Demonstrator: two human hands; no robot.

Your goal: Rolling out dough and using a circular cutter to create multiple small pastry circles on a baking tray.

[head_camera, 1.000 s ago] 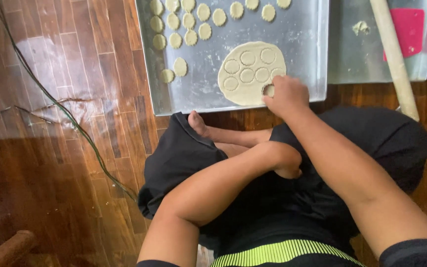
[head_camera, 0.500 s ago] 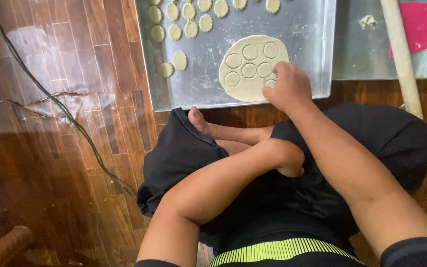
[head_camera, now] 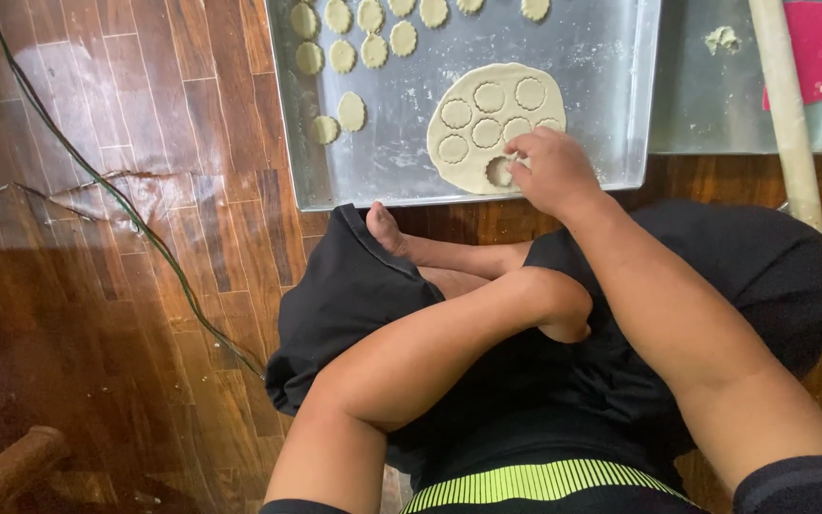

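Note:
A flat sheet of pale dough [head_camera: 473,143] lies on a metal tray [head_camera: 382,176], stamped with several scalloped circles. My right hand [head_camera: 556,173] rests on the sheet's near right edge. Its fingers pinch a small round cutter [head_camera: 499,171] that is pressed into the dough. Several cut dough rounds [head_camera: 352,111] lie in rows at the tray's far left. My left forearm crosses my lap, and my left hand [head_camera: 563,326] is tucked under my right arm against my leg, mostly hidden.
I sit cross-legged on a dark wooden floor, a bare foot [head_camera: 382,228] near the tray's edge. A second tray [head_camera: 706,114] on the right holds a dough scrap [head_camera: 722,39], a pink scraper [head_camera: 815,43] and a wooden rolling pin [head_camera: 787,105]. A green cable [head_camera: 116,190] crosses the floor on the left.
My right hand lifted the cutter from the dough's near right edge, passed over the right side, and now presses it a little further left on the near edge.

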